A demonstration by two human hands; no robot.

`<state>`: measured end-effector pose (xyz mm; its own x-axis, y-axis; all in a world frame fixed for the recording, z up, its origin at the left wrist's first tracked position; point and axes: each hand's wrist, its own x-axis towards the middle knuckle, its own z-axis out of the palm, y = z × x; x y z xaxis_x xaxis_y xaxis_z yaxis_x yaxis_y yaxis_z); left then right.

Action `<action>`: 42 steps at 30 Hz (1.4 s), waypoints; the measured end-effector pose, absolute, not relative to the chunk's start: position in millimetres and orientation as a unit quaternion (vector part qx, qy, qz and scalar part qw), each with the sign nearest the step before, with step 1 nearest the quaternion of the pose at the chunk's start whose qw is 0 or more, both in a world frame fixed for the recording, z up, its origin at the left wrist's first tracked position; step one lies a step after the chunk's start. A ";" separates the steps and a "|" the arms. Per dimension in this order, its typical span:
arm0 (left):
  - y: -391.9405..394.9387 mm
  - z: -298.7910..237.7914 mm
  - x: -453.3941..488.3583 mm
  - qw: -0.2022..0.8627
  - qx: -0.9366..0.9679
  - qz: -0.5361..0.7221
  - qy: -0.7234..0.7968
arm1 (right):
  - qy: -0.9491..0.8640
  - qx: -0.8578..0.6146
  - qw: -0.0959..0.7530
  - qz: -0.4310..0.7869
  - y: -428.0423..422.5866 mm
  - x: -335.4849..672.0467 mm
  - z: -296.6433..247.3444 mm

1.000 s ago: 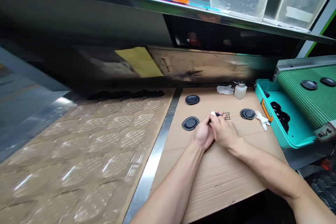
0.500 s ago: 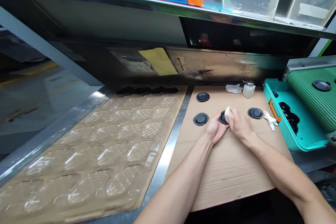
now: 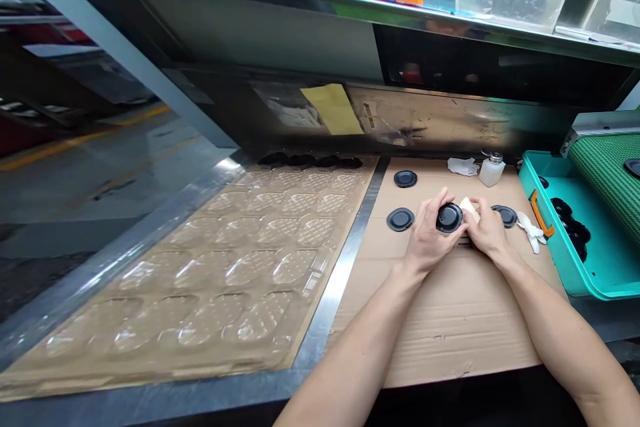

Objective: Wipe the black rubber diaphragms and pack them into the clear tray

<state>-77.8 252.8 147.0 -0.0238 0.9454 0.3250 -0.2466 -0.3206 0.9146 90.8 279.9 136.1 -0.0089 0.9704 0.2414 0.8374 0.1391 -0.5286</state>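
My left hand [image 3: 429,235] is closed on a round black disc-shaped part [image 3: 449,217], its face turned toward me, gripped by the rim above the cardboard. Close against its right side, my right hand [image 3: 485,227] pinches a small cream-white wad [image 3: 469,208], perhaps cloth or sponge. Two more black discs lie to the left on the cardboard, a far one [image 3: 405,179] and a nearer one [image 3: 400,219]. Behind my right hand rest further black discs [image 3: 505,215], overlapping and partly hidden.
A clear blister tray [image 3: 240,267] fills the left side, black parts in its far row. At the right stand a teal bin [image 3: 595,280] holding black parts and a green conveyor [image 3: 610,167]. A pump bottle [image 3: 492,169], white tissue [image 3: 463,166] and white cloth strip [image 3: 531,232] lie behind.
My left hand has raised the disc and tilted its face toward me. My right hand and the white wad have shifted off the face to its right edge. The camera view has turned left.
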 end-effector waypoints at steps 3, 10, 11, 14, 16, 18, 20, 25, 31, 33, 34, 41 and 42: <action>249.2 151.9 -75.2 0.484 0.483 0.648 0.335 | -0.747 -0.619 0.203 0.135 275.2 86.9 137.9; 248.6 156.2 -71.5 0.535 0.380 0.672 0.344 | -0.759 -0.617 0.176 0.112 274.6 88.1 140.1; 249.9 154.8 -71.1 0.539 0.383 0.671 0.337 | -0.757 -0.619 0.176 0.112 275.0 88.1 140.0; 258.1 150.5 -73.0 0.579 0.348 0.656 0.337 | -0.751 -0.625 0.181 0.108 275.1 86.8 139.4; 266.0 150.2 -78.8 0.661 0.269 0.613 0.340 | -0.747 -0.630 0.188 0.101 274.5 85.8 138.8; 272.8 152.4 -87.0 0.752 0.181 0.547 0.320 | -0.743 -0.635 0.188 0.097 273.9 85.2 138.4; 276.6 155.6 -93.6 0.806 0.127 0.501 0.288 | -0.742 -0.637 0.184 0.096 273.6 84.8 138.4; 278.0 157.4 -96.3 0.779 0.148 0.521 0.315 | -0.750 -0.634 0.168 0.087 274.8 84.3 139.1; 290.0 158.9 -139.6 0.564 0.361 0.599 0.440 | -0.744 -0.639 0.172 0.097 277.3 84.6 137.2; 294.4 161.9 -160.8 0.515 0.422 0.562 0.490 | -0.741 -0.641 0.171 0.102 277.8 84.6 136.1; 296.2 163.3 -169.5 0.490 0.449 0.538 0.519 | -0.741 -0.642 0.169 0.102 278.1 84.5 135.5; 311.9 157.8 -198.2 0.413 0.623 0.366 0.555 | -0.742 -0.640 0.168 0.108 278.6 82.8 130.2; 316.0 155.4 -200.7 0.404 0.633 0.358 0.555 | -0.741 -0.641 0.169 0.109 278.3 82.5 129.4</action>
